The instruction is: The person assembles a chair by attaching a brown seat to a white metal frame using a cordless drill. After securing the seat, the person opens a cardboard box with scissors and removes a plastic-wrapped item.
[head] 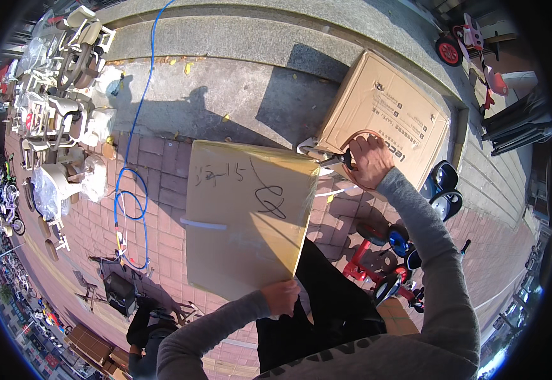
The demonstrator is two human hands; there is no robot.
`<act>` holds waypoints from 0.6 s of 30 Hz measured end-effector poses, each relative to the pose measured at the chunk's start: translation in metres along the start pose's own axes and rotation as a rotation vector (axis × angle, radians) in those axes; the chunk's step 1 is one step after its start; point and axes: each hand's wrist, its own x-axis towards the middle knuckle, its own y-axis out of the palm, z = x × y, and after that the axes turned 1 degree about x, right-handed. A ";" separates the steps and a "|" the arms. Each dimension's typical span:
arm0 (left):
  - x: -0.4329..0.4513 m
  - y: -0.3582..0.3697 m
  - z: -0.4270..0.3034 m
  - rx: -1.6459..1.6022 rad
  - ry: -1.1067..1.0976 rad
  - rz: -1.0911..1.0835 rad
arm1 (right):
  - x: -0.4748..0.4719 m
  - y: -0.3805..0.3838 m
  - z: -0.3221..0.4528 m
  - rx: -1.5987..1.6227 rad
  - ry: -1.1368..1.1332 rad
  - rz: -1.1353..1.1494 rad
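Note:
A cardboard box [242, 218] with marker scribbles and a white strap end stands in front of me. Glossy clear tape covers its right edge. My left hand [281, 298] is closed around its near right corner. In my right hand [370, 159] is a pair of scissors [329, 160], apparently, with large looped brown handles. Their metal end points at the box's far right corner; whether it touches is unclear. Behind my right hand lies a larger, printed cardboard box [399, 104], leaning on the stone step.
A blue hose [136, 123] runs down the left over the brick paving [171, 190]. Plastic-wrapped seat frames [62, 118] crowd the far left. Red children's tricycle parts [366, 261] lie at my right, below a stone step [238, 42]. Another person [152, 337] is at the lower left.

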 end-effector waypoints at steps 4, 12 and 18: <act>0.024 0.008 -0.002 -0.013 0.007 0.002 | 0.084 0.017 0.008 -0.153 -0.492 -0.114; 0.035 -0.015 -0.006 -0.072 0.018 -0.014 | 0.093 -0.061 0.026 -0.127 -0.451 0.405; -0.026 -0.118 -0.049 -0.001 0.036 -0.201 | 0.077 -0.117 0.037 -0.029 -0.426 -0.034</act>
